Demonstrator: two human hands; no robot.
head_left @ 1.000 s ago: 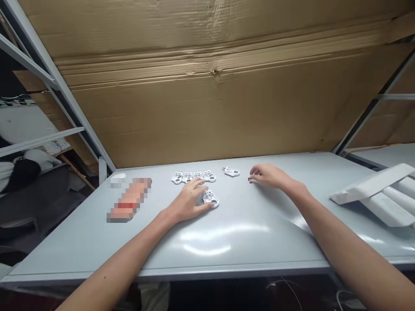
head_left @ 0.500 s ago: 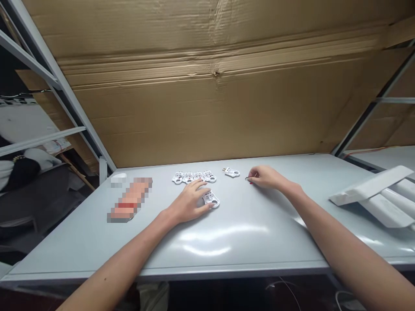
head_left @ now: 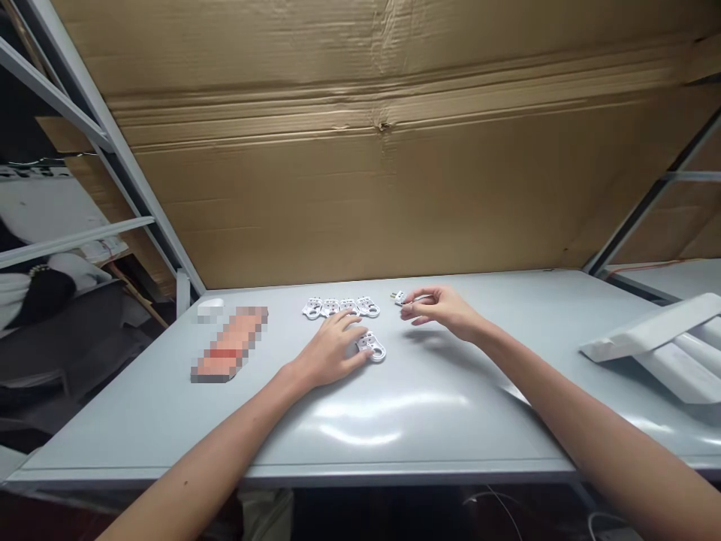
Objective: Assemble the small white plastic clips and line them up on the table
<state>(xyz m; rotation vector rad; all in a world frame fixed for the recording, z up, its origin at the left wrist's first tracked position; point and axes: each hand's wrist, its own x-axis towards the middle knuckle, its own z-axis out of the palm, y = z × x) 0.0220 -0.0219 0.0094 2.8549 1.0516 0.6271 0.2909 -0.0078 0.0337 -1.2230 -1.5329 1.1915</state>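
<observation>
My left hand (head_left: 327, 349) rests on the table, its thumb and a finger against the sides of a small white plastic piece with a ring-shaped end (head_left: 376, 352). Beyond those fingertips lies a row of several similar white pieces (head_left: 368, 306), side by side. My right hand (head_left: 436, 309) is curled in a pinch close to another white piece (head_left: 399, 297), which has small prongs at its left end and is partly covered by the fingers. What the right fingertips hold, if anything, is too small to make out.
A blurred-out orange-red object (head_left: 233, 342) and a small white item (head_left: 210, 308) lie on the left of the grey table (head_left: 428, 432). White long-shaped parts (head_left: 670, 338) are stacked at the right. Cardboard (head_left: 360, 210) stands along the back, between metal frame posts.
My right hand has moved left, to the separate white piece, and now partly covers it. My left hand stays at the same ring-ended piece.
</observation>
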